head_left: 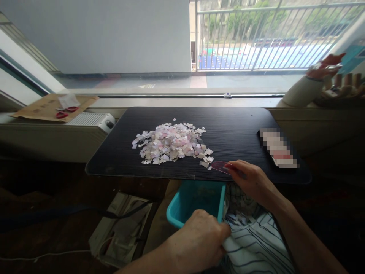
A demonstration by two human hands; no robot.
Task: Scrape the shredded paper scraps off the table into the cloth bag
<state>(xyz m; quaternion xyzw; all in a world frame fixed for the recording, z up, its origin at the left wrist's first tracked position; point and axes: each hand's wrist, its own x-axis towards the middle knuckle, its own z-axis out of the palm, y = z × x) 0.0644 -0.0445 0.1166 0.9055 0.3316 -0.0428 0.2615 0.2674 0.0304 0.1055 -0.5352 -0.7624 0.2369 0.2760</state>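
Observation:
A loose heap of small cut paper pieces (173,140), white with some pink, lies on the black tabletop (228,129). My right hand (251,179) is closed around a flat, translucent pink plastic piece (220,167) with a rounded edge, whose tip touches a few scraps at the heap's right side. Below the table edge, my left hand (199,236) is closed on a striped cloth (256,239), its fingertips partly hidden. More paper scraps (238,217) rest in the cloth's fold. Just beyond the left hand stands a turquoise bin (175,211).
A phone-shaped item (278,150), blurred out, lies at the table's right. On the sill at left are red-handled scissors (67,112) on a brown envelope (42,106). A pale box (122,228) with a dark strap sits on the floor. A figurine (309,85) stands at far right.

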